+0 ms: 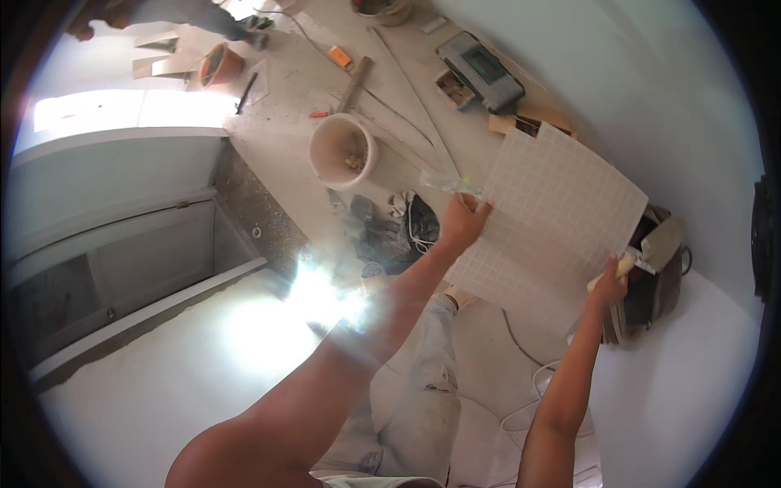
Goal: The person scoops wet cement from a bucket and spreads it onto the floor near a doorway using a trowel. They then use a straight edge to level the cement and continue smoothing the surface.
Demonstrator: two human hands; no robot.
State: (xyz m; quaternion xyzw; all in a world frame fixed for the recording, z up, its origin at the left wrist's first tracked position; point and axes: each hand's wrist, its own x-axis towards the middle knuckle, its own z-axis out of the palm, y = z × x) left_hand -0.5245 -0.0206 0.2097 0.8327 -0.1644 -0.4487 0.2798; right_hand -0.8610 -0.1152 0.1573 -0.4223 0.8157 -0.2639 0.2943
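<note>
Left arm [338, 374] and right arm [568, 382] outstretched, left hand [462, 226] gripping, right hand [606, 289] tightly curled.

From where I stood, the tile [553, 207] was between the left hand [464, 221], at its left edge, and the right hand [608, 282], by its right edge. A trowel [663, 243] was in the right hand. A bag [669, 291] was just right of the tile. The toolbox [482, 71] lay past its far edge. Left of it stood a bucket [325, 145] with bits [355, 160] inside.
</note>
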